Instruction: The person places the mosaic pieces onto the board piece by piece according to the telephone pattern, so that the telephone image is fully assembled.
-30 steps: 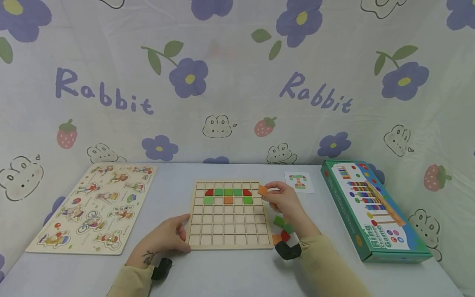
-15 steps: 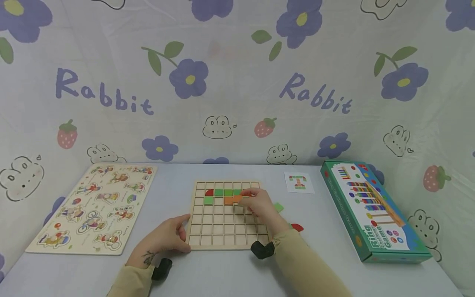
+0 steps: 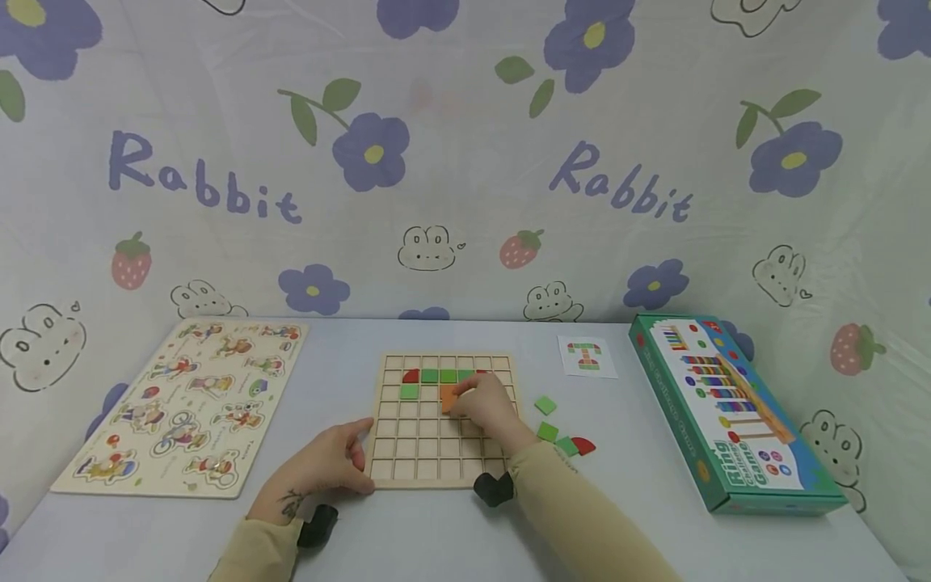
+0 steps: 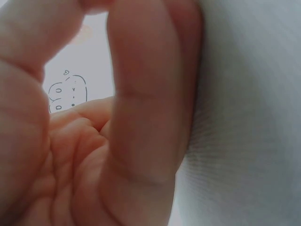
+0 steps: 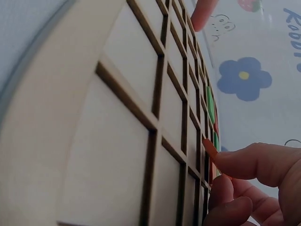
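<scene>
A wooden grid board (image 3: 418, 447) lies flat in front of me. My left hand (image 3: 327, 459) holds its left side, thumb at the near corner and a finger at the edge. In the left wrist view, the fingers (image 4: 143, 99) curve beside the white tabletop. My right hand (image 3: 491, 404) pinches an orange square tile (image 5: 210, 148) between thumb and fingers, low over the grid's middle column. Green tiles (image 3: 429, 376) fill part of an upper row, with a red quarter-round tile (image 3: 411, 377) at its left end. Another green tile (image 3: 410, 392) sits below that. The right hand hides some cells.
Right of the board lie several loose green tiles (image 3: 545, 405) and a red quarter-round tile (image 3: 584, 445). A pattern card (image 3: 608, 365) lies behind them. A green box (image 3: 742, 420) stands far right; a picture puzzle board (image 3: 170, 420) lies at left.
My right hand has carried the orange tile from the board's right edge leftward to the middle column, then slightly nearer. The left hand stays where it was.
</scene>
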`<move>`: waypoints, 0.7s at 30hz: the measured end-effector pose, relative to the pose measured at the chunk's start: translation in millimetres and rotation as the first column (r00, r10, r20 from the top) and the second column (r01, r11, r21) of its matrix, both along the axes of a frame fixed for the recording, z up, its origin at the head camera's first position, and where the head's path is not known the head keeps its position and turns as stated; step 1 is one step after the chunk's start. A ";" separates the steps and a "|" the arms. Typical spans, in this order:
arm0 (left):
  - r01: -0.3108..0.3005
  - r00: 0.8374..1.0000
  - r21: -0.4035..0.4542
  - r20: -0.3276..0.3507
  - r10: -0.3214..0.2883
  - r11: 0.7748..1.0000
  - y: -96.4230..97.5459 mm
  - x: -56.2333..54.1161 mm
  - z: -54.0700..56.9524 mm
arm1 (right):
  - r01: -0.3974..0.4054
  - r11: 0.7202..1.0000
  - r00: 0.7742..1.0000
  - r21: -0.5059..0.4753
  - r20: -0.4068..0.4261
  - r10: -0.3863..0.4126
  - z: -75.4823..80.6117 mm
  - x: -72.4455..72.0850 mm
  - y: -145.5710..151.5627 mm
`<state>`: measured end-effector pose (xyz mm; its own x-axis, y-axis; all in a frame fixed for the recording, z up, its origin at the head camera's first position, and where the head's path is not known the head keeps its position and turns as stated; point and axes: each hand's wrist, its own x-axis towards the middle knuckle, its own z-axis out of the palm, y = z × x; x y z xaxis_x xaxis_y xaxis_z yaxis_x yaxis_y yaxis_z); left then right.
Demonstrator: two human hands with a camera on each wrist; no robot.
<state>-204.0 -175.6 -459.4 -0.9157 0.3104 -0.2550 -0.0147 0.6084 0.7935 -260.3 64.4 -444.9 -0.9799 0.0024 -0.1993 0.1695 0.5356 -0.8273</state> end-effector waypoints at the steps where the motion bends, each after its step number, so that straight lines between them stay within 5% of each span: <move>1: 0.000 1.000 -0.001 -0.002 0.000 1.000 0.1 -0.1 0.1 | 0.000 1.000 1.000 0.004 0.000 0.000 -0.6 0.3 -0.2; 21: 0.001 1.000 -0.013 -0.016 -0.001 1.000 0.3 -0.1 -0.2 | -0.005 1.000 1.000 0.003 0.017 0.005 -2.1 2.8 -0.5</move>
